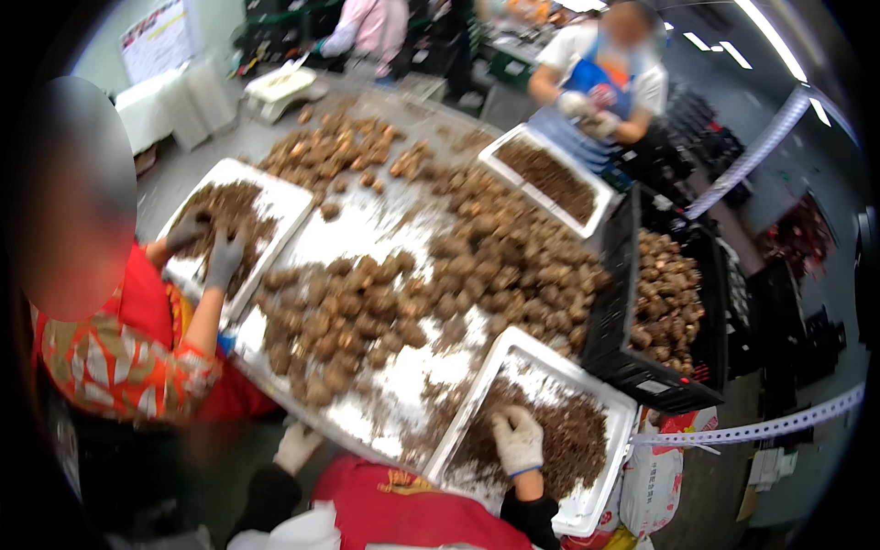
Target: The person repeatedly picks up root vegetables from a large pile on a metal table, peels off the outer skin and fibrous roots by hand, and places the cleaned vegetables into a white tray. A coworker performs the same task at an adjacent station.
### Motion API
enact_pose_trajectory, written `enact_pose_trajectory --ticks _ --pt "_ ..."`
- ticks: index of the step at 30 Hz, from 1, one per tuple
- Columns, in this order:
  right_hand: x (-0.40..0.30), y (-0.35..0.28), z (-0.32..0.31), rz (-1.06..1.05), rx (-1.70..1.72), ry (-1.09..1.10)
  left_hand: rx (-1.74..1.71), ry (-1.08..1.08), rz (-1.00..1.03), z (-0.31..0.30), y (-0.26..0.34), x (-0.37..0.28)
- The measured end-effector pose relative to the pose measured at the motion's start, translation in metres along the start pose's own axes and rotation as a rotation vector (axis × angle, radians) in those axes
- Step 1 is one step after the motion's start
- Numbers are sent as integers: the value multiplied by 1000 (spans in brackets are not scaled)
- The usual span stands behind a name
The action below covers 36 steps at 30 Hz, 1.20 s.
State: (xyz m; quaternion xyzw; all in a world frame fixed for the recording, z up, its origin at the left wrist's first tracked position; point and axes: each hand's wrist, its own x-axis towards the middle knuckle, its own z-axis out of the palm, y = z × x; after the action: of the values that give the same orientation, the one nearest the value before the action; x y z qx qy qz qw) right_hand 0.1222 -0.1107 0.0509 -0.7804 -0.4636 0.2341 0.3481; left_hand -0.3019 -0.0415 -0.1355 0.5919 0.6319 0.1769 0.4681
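Observation:
My right hand [517, 440], in a white knit glove, reaches down into a white foam tray [622, 412]. Its fingertips touch a layer of loose brown peelings [574, 440]; whether they pinch anything is hidden. My left hand [297, 447], gloved the same way, is at the near edge of the metal table [378, 450]; its fingers are partly out of sight. Beyond the tray, brown taro-like corms [344, 302] lie heaped across the tabletop.
A black plastic crate [608, 289] holding more corms stands at the right. On the left, a co-worker's grey-gloved hands [223, 258] work in another foam tray [292, 206]. Opposite, an aproned person stands behind a third tray [491, 158]. A white scale [285, 86] sits far back.

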Motion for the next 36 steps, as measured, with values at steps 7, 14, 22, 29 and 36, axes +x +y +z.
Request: enact_pose_trajectory --ticks 7,14,22,29,36 --pt "-15 16 18 225 295 -53 -146 -122 -149 -9 38 -3" --pt "-18 42 10 310 247 -91 -578 -32 -238 -1 43 -36" --pt "-8 19 14 330 332 -103 -243 -99 -266 22 22 5" --pt "-20 28 17 301 239 -106 -317 -178 -301 5 54 -17" --pt "-25 46 20 393 318 -129 -418 -163 -397 8 45 -26"
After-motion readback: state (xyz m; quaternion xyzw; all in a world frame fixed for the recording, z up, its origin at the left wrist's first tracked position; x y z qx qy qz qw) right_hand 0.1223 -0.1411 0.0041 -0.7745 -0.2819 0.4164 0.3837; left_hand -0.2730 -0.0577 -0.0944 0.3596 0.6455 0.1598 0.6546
